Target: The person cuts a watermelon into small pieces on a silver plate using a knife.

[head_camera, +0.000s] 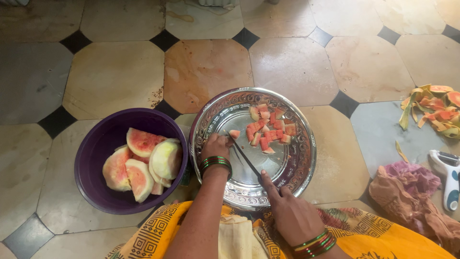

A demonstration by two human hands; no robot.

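Note:
A round steel plate point(297, 168) with an embossed rim lies on the floor in front of me. Several cut pink fruit cubes point(268, 128) lie in its far half. My left hand point(215, 147), bangles at the wrist, pinches a small pink fruit piece point(234, 134) over the plate's left side. My right hand point(292, 215) grips the handle of a dark knife point(244, 156), whose blade reaches up to that piece. To the left, a purple bowl point(96, 158) holds several peeled fruit wedges point(143, 163).
Yellow-orange peelings point(433, 109) are heaped on the tiles at the far right. A white peeler point(450, 180) lies near them, beside a crumpled orange and pink cloth point(407, 189). My yellow patterned garment point(373, 235) fills the bottom edge.

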